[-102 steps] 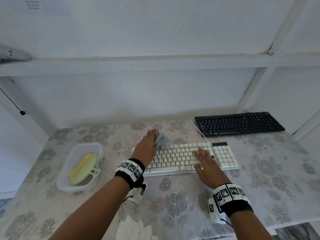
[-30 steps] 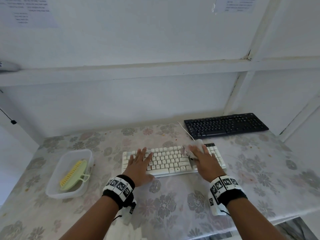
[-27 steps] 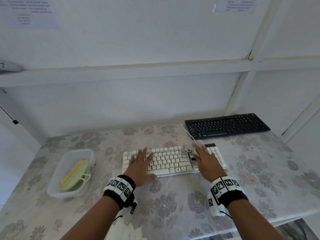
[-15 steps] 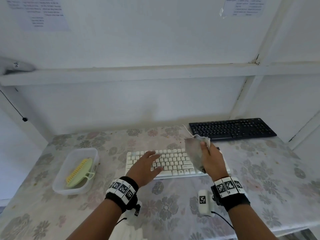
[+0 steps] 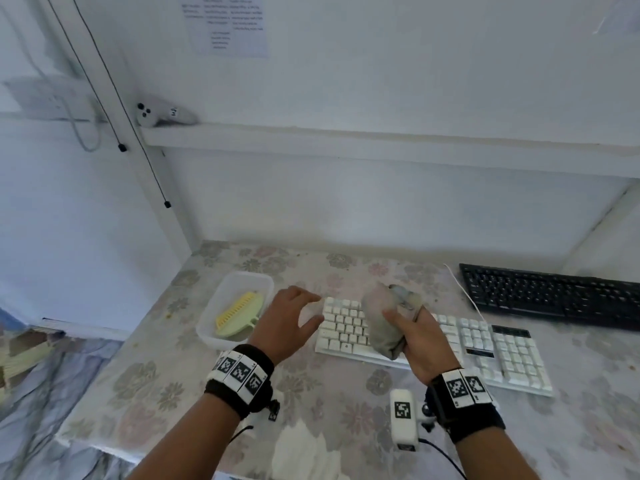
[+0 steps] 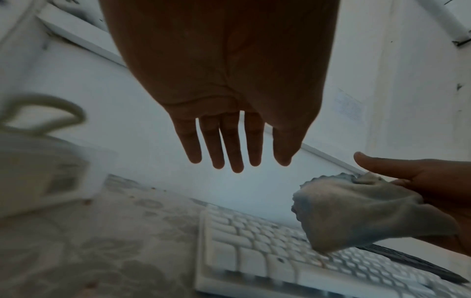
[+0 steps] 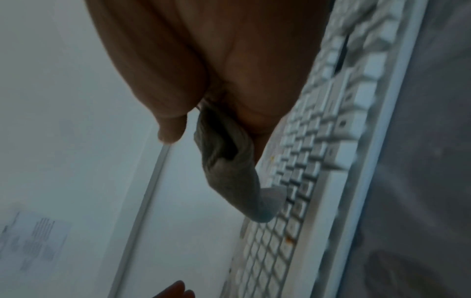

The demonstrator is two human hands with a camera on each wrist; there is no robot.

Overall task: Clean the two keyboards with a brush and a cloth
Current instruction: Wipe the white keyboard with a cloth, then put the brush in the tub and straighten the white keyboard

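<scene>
Floral-patterned surface (image 5: 346, 403) against a white wall. My right hand (image 5: 420, 336) is raised above the white keyboard (image 5: 485, 348), its fingers (image 5: 394, 315) curled around a bunched grey cloth (image 5: 382, 320) that hangs clear of the keys. My left hand (image 5: 287, 317) hovers just beside the keyboard's left end, fingers (image 6: 230, 145) straight and slightly spread, holding nothing. Left of that hand sits a clear plastic tub (image 5: 211, 327) with the yellow-green brush (image 5: 239, 315) lying inside it. Farther back on the right, well apart from my hands, lies the black keyboard (image 5: 550, 294).
</scene>
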